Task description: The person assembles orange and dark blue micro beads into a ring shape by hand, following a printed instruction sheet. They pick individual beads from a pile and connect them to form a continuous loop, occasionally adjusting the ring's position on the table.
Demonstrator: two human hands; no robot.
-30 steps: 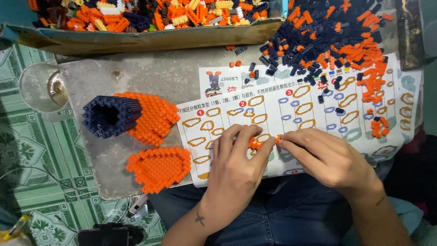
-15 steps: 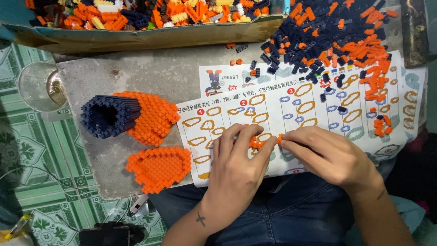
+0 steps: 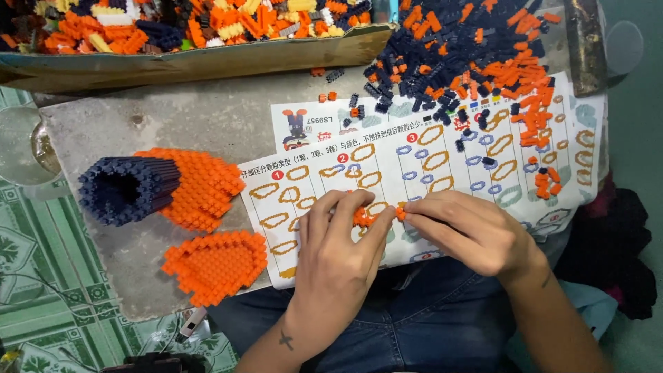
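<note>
Left hand (image 3: 338,259) pinches a small orange plastic brick cluster (image 3: 364,218); right hand (image 3: 469,231) pinches a tiny orange brick (image 3: 400,213) just beside it, over the printed paper sorting sheet (image 3: 442,166).

Counter (image 3: 207,114): grey slab, worn and spotted, seen from above.

Far edge: cardboard tray (image 3: 207,62), long and shallow, filled with mixed orange, navy and yellow bricks.

Right: loose brick pile (image 3: 469,48), orange and navy, spilling onto the sheet (image 3: 442,166). The sheet is white paper printed with orange and blue ovals in columns; it lies flat across the counter's right half, near edge overhanging.

Left: tube model (image 3: 159,188), navy open end facing left, orange body, lying on its side, just beside the sheet's left edge.

Near left: flat orange plate (image 3: 215,266), shield-shaped, close below the tube model, touching the sheet's corner.

Behind the sheet: a few stray bricks (image 3: 327,97) on bare slab.
</note>
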